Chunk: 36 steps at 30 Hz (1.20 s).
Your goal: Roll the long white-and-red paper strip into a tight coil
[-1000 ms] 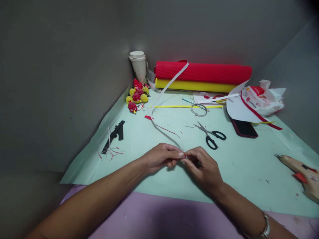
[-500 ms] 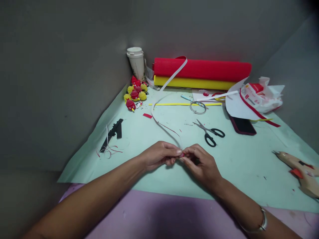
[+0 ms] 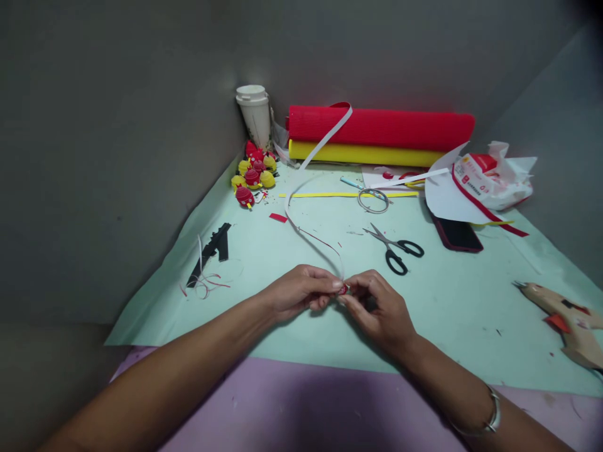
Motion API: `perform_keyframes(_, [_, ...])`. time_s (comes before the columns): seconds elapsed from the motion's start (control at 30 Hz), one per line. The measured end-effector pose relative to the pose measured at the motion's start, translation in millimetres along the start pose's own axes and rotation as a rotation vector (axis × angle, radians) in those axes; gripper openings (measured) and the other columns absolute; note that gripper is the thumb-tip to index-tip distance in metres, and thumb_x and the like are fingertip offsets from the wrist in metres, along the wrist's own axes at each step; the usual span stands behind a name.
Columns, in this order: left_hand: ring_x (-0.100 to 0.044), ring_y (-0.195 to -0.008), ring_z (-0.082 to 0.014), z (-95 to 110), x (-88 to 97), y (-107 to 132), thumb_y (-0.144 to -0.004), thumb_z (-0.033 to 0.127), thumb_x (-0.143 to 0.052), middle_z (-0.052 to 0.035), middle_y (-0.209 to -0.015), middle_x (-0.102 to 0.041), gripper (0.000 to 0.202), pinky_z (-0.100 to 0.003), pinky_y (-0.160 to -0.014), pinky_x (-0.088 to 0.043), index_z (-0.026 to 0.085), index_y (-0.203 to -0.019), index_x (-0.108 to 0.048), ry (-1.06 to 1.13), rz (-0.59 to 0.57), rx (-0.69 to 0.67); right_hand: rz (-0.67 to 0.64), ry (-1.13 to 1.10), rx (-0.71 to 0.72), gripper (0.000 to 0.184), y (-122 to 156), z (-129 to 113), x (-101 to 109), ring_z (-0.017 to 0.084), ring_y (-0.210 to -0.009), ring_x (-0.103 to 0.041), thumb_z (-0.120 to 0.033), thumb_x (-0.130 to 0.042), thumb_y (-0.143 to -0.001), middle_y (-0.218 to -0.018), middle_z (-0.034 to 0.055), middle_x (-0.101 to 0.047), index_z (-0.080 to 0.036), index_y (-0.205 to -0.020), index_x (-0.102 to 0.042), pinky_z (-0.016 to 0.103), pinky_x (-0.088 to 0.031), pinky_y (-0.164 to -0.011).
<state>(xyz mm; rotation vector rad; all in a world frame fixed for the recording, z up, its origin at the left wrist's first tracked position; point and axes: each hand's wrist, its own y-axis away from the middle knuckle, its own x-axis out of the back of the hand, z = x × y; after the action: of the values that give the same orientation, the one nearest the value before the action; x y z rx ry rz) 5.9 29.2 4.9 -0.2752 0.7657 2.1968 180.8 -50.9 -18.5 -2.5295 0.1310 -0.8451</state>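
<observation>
Between my fingertips sits a small red paper coil (image 3: 343, 289), mostly hidden by the fingers. My left hand (image 3: 306, 290) pinches it from the left, thumb on top. From the other side, the thumb and forefinger of my right hand (image 3: 379, 307) press against the same coil. A long paper strip (image 3: 288, 204), white on one face and red on the other, runs out of the coil. It curves away over the mat, and its far end arches up against the red roll.
Scissors (image 3: 394, 247) lie beyond my right hand, a glue gun (image 3: 560, 320) at far right. Black paper pieces (image 3: 210, 254) lie left. Small red and yellow paper figures (image 3: 254, 176), a lidded cup (image 3: 255, 116), a red corrugated roll (image 3: 381, 129), a tape ring (image 3: 374, 201) and a phone (image 3: 456, 233) stand farther back.
The view has shifted slightly. Both hands stay closed around the coil in nearly the same place, with only a tiny shift of the fingers.
</observation>
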Motion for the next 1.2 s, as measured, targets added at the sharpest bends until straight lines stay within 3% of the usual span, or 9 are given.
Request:
perform_keyframes(0.37, [-0.040,-0.047,-0.0040,-0.9,-1.5,-0.1,-0.072,0.033,-0.077,0.0023,-0.053,-0.051,0.024,-0.019,-0.044,-0.023,0.010,-0.074,-0.067,0.014,0.017,-0.013,0.058,0.089,0.044,0.005,0.9,0.0,-1.9,0.011,-0.061,-0.055,-0.023,-0.062,-0.088,-0.077,0.0000,-0.059,-0.021,-0.090,-0.058,0.023,-0.046,-0.055])
perform_keyframes(0.67, [-0.042,-0.048,-0.0045,-1.5,1.9,-0.2,-0.073,0.032,-0.077,0.0016,-0.056,-0.053,0.024,-0.019,-0.046,-0.026,0.011,-0.076,-0.067,-0.002,-0.026,-0.017,-0.001,0.064,0.029,0.004,2.8,2.6,-1.7,0.013,-0.066,-0.057,-0.023,-0.058,-0.090,-0.079,0.0016,-0.059,-0.021,-0.094,-0.058,0.025,-0.048,-0.059])
perform_keyframes(1.2, [-0.042,-0.046,-0.0047,-1.3,1.4,0.6,-0.071,0.031,-0.077,0.0015,-0.054,-0.053,0.024,-0.020,-0.046,-0.027,0.010,-0.076,-0.068,-0.011,-0.005,-0.004,-0.071,0.012,-0.007,0.008,2.3,1.5,0.3,0.014,-0.069,-0.057,-0.023,-0.055,-0.091,-0.081,0.0026,-0.058,-0.021,-0.097,-0.059,0.026,-0.049,-0.061])
